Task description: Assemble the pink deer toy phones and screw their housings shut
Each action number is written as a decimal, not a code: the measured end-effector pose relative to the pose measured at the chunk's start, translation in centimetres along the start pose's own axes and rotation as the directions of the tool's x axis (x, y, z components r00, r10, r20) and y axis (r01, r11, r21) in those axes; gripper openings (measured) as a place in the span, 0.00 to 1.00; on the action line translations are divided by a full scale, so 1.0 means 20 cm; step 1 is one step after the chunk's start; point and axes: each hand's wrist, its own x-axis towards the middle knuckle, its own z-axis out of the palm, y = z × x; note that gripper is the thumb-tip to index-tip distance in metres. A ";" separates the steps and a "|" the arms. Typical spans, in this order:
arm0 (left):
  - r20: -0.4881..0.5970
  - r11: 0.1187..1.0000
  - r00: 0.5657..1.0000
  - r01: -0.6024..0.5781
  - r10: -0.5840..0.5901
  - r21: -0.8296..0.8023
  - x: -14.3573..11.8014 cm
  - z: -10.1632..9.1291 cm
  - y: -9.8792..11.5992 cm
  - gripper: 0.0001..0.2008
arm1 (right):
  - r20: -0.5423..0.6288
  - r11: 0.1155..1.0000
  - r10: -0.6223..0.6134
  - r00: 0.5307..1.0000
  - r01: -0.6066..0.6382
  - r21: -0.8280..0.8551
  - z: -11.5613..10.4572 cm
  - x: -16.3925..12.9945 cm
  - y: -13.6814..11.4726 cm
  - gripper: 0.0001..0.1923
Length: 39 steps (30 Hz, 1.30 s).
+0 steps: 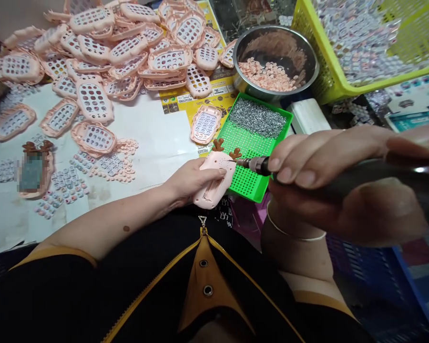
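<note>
My left hand grips a pink toy phone with brown antlers, its back with small screw holes facing up. In my right hand is a dark electric screwdriver, fingers wrapped round its body. The screwdriver's bit points left and meets the toy's upper right corner, by an antler. Whether a screw sits at the tip is too small to tell. Just behind the toy lies a green perforated tray with a heap of small silver screws.
Pink phone shells pile up at the back left. A steel bowl holds small pink parts; beside it stands a yellow basket of bagged pieces. Loose keypads and a finished-looking antlered toy lie at left. One shell lies near the tray.
</note>
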 end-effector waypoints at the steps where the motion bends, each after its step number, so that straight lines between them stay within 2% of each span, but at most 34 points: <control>1: 0.004 1.000 1.000 -0.009 0.009 -0.008 0.00 0.00 0.00 0.08 | 0.000 0.996 -0.085 0.996 0.085 0.025 0.02 0.00 0.00 0.12; 3: 0.005 1.000 1.000 -0.017 0.017 -0.010 0.00 0.00 -0.01 0.08 | -0.012 0.971 -0.226 0.974 0.226 0.071 0.07 0.02 0.00 0.06; 5: -0.002 1.000 1.000 -0.017 0.017 0.003 0.00 0.00 -0.01 0.08 | -0.016 0.963 -0.256 0.967 0.256 0.080 0.11 0.02 0.02 0.08; 7: -0.008 1.000 1.000 -0.018 0.018 0.016 0.00 0.00 -0.01 0.08 | -0.052 0.971 -0.215 0.975 0.219 0.090 0.14 0.02 0.02 0.08; 9: 0.003 1.000 1.000 -0.023 0.023 0.019 0.00 0.00 -0.01 0.08 | -0.075 0.982 -0.125 0.989 0.135 0.131 0.15 0.02 0.03 0.09; 11: 0.032 1.000 0.999 -0.028 0.027 0.011 -0.01 0.00 0.00 0.08 | -0.027 0.983 -0.070 0.997 0.074 0.171 0.15 0.02 0.06 0.08; 13: 0.050 0.999 0.998 -0.030 0.029 0.017 -0.01 0.00 0.00 0.08 | 0.032 0.976 -0.101 0.994 0.093 0.195 0.15 0.03 0.09 0.07; 16: 0.044 0.998 0.998 -0.036 0.034 0.049 -0.01 0.00 0.01 0.07 | 0.063 0.950 -0.207 0.976 0.186 0.251 0.15 0.07 0.15 0.10; 18: 0.040 0.997 0.998 -0.044 0.041 0.058 -0.01 0.00 0.01 0.07 | 0.135 0.945 -0.239 0.962 0.198 0.260 0.15 0.08 0.16 0.11; 20: 0.049 0.997 0.998 -0.051 0.048 0.056 0.00 -0.01 0.01 0.06 | 0.227 0.955 -0.227 0.947 0.170 0.244 0.14 0.09 0.16 0.09; 22: 0.067 0.997 0.996 -0.056 0.052 0.056 0.00 -0.01 0.01 0.06 | 0.253 0.965 -0.198 0.947 0.143 0.220 0.14 0.09 0.15 0.06; 25: 0.068 0.996 0.997 -0.051 0.046 0.073 0.00 -0.02 0.01 0.07 | 0.212 0.973 -0.178 0.961 0.139 0.186 0.16 0.09 0.14 0.07; 29: 0.068 0.998 0.997 -0.034 0.031 0.045 0.00 -0.02 0.01 0.07 | 0.122 0.960 -0.227 0.966 0.201 0.198 0.20 0.08 0.14 0.10; 32: 0.070 1.000 0.997 -0.014 0.013 0.005 -0.01 -0.01 0.01 0.06 | 0.063 0.960 -0.248 0.967 0.237 0.148 0.19 0.07 0.10 0.07; 36: 0.068 0.996 0.997 -0.020 0.025 -0.082 0.00 -0.02 0.00 0.09 | -0.073 0.964 -0.254 0.965 0.258 0.062 0.11 0.06 0.09 0.07; 39: 0.071 0.982 0.996 -0.044 0.058 -0.183 0.02 -0.03 -0.02 0.13 | -0.142 0.961 -0.276 0.951 0.277 -0.011 0.01 0.05 0.17 0.10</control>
